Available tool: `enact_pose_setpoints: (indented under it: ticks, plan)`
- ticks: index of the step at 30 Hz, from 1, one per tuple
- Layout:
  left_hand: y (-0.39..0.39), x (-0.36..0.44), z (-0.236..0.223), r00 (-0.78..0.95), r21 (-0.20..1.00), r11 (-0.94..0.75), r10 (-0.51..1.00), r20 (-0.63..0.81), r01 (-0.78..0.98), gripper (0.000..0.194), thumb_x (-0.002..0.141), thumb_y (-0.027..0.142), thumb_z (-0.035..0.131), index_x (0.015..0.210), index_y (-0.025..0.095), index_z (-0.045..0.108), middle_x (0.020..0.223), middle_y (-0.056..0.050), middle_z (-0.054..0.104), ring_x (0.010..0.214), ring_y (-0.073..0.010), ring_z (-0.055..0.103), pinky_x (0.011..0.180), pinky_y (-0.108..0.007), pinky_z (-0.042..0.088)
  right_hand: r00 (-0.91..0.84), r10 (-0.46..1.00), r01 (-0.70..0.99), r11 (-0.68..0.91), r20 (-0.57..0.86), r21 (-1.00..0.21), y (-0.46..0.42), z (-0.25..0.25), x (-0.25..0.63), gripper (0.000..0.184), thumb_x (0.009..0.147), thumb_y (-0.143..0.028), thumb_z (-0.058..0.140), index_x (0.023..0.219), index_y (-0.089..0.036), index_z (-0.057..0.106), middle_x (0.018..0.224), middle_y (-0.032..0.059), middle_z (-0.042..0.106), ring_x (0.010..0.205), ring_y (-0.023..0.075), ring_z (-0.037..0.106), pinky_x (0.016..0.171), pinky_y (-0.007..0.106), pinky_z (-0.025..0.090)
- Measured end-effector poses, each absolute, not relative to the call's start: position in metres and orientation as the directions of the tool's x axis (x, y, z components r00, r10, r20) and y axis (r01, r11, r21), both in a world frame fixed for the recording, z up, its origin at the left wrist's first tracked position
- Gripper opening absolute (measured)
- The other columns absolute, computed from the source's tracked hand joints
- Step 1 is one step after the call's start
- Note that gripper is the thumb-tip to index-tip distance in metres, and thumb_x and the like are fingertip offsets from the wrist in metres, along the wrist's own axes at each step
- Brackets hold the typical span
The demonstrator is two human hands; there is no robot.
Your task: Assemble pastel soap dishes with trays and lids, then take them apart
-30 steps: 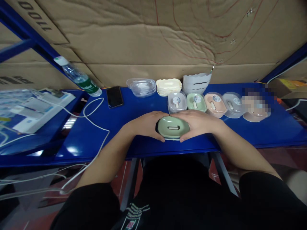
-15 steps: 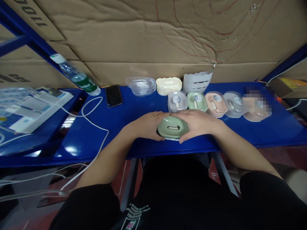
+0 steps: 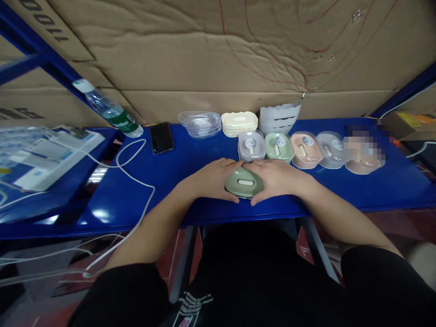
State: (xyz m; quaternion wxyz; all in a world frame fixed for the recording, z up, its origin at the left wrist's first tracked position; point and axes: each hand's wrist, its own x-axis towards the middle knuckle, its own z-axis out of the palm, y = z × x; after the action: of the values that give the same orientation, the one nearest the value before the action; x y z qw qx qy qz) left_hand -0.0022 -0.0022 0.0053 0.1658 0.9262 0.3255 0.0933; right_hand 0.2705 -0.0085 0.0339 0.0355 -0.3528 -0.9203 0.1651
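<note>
A small green lidded box (image 3: 245, 176) with a pale oblong piece in its top sits at the front of the blue table, between my two hands. My left hand (image 3: 218, 179) wraps its left side, with the thumb along the near edge. On the other side my right hand (image 3: 275, 179) grips it the same way, and the fingers of both hands meet at the far edge. Much of the box's sides is hidden by my palms. Just behind stand a lilac box (image 3: 256, 152) and a light green box (image 3: 285, 153) with round labels and clear covers.
Along the back are clear plastic lids (image 3: 204, 125), cream wavy-edged trays (image 3: 240, 123) and grey wavy-edged parts (image 3: 279, 118). Peach (image 3: 308, 156) and grey (image 3: 332, 156) boxes continue the row rightward. A phone (image 3: 161, 137), water bottle (image 3: 116, 118) and white cable (image 3: 150, 200) lie left.
Both hands have closed further around the green box, covering more of its top and right side. The pale piece now fills more of its slot.
</note>
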Motion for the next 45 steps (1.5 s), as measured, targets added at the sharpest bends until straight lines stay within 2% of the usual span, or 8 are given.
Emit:
enact_pose_setpoints:
  ticks: [6,10,14,18,26,36,41,45]
  plan:
    - [0.008,-0.019,0.015,0.723,0.485,-0.718,0.654,0.223,0.500,0.094,0.077,0.086,0.082,0.151,0.029,0.066,0.149,-0.014,0.070,0.139,-0.0377,0.066,0.120,-0.057,0.051,-0.761,0.648,0.617,0.714,-0.020,-0.332,-0.007,0.030,0.274,0.118,0.066,-0.085,0.089,0.160,-0.022,0.058,0.143,0.0189,0.075,0.119,0.0448,0.076,0.095,0.056,0.063]
    - [0.032,-0.044,0.016,0.308,0.396,-0.528,0.810,0.499,0.751,0.056,0.100,0.071,0.065,0.140,0.033,0.072,0.153,-0.012,0.064,0.148,-0.0374,0.056,0.129,-0.061,0.039,-0.761,0.648,0.612,0.711,-0.015,-0.346,-0.006,0.028,0.275,0.120,0.067,-0.082,0.091,0.164,-0.020,0.056,0.152,0.0223,0.070,0.126,0.0479,0.074,0.101,0.060,0.061]
    - [0.063,-0.070,0.002,-0.092,0.410,-0.163,0.840,0.535,0.897,0.069,0.099,0.068,0.065,0.157,0.029,0.062,0.173,-0.018,0.043,0.162,-0.0470,0.036,0.131,-0.066,0.030,-0.770,0.637,0.606,0.713,-0.036,-0.352,-0.004,0.026,0.275,0.123,0.069,-0.081,0.091,0.166,-0.016,0.053,0.157,0.0251,0.066,0.134,0.0517,0.070,0.106,0.065,0.059]
    - [0.083,-0.085,-0.013,-0.169,0.467,-0.071,0.876,0.452,0.881,0.065,0.101,0.058,0.062,0.157,0.027,0.061,0.174,-0.020,0.044,0.160,-0.0471,0.042,0.129,-0.067,0.031,-0.768,0.640,0.601,0.712,-0.017,-0.364,-0.003,0.024,0.277,0.123,0.068,-0.081,0.091,0.167,-0.019,0.053,0.157,0.0229,0.067,0.132,0.0501,0.071,0.104,0.063,0.060]
    - [0.088,-0.083,-0.015,-0.187,0.512,-0.118,0.842,0.505,0.851,0.027,0.102,0.038,0.060,0.123,0.025,0.071,0.151,-0.016,0.069,0.151,-0.0389,0.057,0.126,-0.065,0.032,-0.767,0.641,0.613,0.726,-0.017,-0.312,-0.006,0.030,0.275,0.122,0.067,-0.082,0.092,0.165,-0.020,0.054,0.153,0.0222,0.070,0.133,0.0482,0.072,0.107,0.060,0.059]
    - [0.079,-0.075,-0.018,-0.150,0.496,-0.422,0.628,0.764,0.759,0.025,0.100,0.048,0.073,0.111,0.025,0.070,0.156,-0.014,0.061,0.145,-0.0361,0.061,0.127,-0.061,0.040,-0.763,0.608,0.544,0.788,0.220,-0.289,-0.006,0.039,0.280,0.104,0.074,-0.086,0.085,0.152,-0.020,0.067,0.141,0.0169,0.078,0.130,0.0423,0.074,0.109,0.055,0.059]
    - [0.059,-0.044,-0.022,-0.043,0.381,-0.632,0.482,0.875,0.675,0.033,0.103,0.057,0.072,0.106,0.024,0.072,0.155,-0.011,0.052,0.120,-0.0281,0.073,0.114,-0.057,0.057,-0.511,0.721,0.478,0.691,0.468,-0.542,0.004,0.030,0.285,0.086,0.097,-0.089,0.054,0.148,-0.020,0.063,0.114,0.0122,0.082,0.094,0.0287,0.078,0.088,0.047,0.063]
    - [0.047,-0.025,-0.024,0.053,0.280,-0.731,0.396,0.917,0.622,0.024,0.103,0.049,0.075,0.104,0.024,0.075,0.159,-0.009,0.045,0.121,-0.0273,0.073,0.109,-0.054,0.062,-0.275,0.821,0.309,0.569,0.501,-0.762,0.017,0.020,0.287,0.099,0.089,-0.101,0.048,0.153,-0.026,0.052,0.131,0.0131,0.073,0.091,0.0244,0.074,0.073,0.040,0.063]
